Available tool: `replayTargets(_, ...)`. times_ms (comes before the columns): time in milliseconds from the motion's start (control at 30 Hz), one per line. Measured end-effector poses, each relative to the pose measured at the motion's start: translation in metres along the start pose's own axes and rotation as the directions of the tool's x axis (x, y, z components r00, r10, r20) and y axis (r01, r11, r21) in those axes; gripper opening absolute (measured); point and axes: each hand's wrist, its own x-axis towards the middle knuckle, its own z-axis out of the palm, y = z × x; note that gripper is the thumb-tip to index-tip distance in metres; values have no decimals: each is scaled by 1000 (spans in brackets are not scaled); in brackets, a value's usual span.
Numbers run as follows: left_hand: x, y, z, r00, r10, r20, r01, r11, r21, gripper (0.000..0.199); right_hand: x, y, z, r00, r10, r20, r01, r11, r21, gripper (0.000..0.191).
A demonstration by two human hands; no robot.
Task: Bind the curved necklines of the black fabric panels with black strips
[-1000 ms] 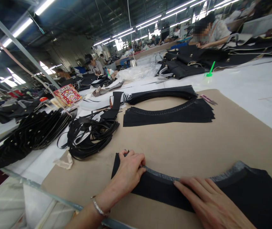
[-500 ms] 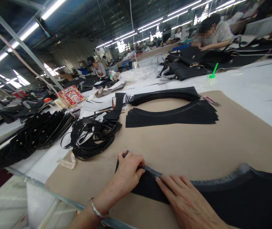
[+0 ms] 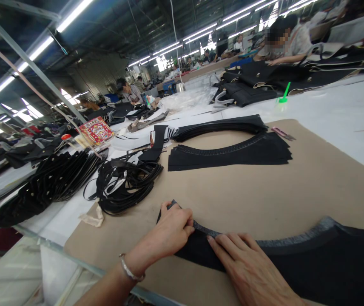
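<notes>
A black fabric piece (image 3: pixel 322 267) with a curved grey edge lies on the brown board (image 3: pixel 309 178) in front of me. My left hand (image 3: pixel 174 227) pinches the fabric's edge near its left end, fingers curled and thumb against index. On the fabric just right of it rests my right hand (image 3: pixel 248 263), palm down, its fingers stretched along the curved edge. Farther back on the board are stacked black curved pieces (image 3: pixel 229 155), with pink-handled snips (image 3: pixel 282 133) at their right end.
Coiled black strips (image 3: pixel 127 187) sit left of the board, beside a cream scrap (image 3: pixel 94 217). Folded black pieces (image 3: pixel 51 178) lie farther left. A green-capped bottle (image 3: pixel 283 100) stands behind. Across the table a person (image 3: pixel 297 42) leans over black material.
My left wrist and forearm have shifted slightly, and the fabric's left end is a little more raised. My right hand stays almost where it was.
</notes>
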Motion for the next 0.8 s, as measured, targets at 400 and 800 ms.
replayTargets(400,9,-5,3,1000,-14,-24,17,992,123,11,2,-2,-2,999,21,-33,-22,1000,-13,46)
replayTargets(800,13,-13,7,998,-39,-54,42,998,55,6,3,-2,-2,999,27,-17,-28,999,-19,47)
